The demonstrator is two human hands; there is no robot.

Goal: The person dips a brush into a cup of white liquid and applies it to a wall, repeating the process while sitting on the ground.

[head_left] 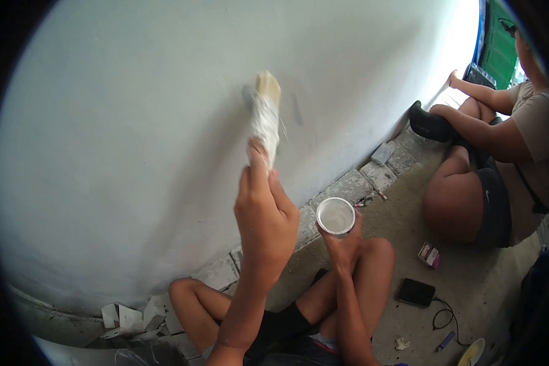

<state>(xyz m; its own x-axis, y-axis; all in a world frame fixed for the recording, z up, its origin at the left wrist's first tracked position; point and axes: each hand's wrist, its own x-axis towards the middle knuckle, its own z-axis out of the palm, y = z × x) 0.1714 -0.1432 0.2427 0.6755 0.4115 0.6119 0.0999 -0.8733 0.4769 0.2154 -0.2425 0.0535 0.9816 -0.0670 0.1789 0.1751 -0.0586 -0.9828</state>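
Observation:
My left hand (267, 213) is raised in front of the pale wall (134, 122), closed around a paintbrush (266, 122). The brush's handle has a whitish wrapping, and its cream bristles point up, overlapping a grey patch on the wall in this view. Another grey mark (296, 110) shows just right of the bristles. Lower down, my right hand (343, 247) grips a cup (335, 216) from below, near my right knee. The cup has a white rim, and its inside looks pale.
Another person (500, 152) sits at right, one hand on a dark shoe (432, 123). Paving blocks (351, 188) run along the wall's foot; broken tiles (131, 320) lie lower left. On the floor are a small box (429, 255), a black device (416, 292) with a cable and a blue lighter-like item (445, 341).

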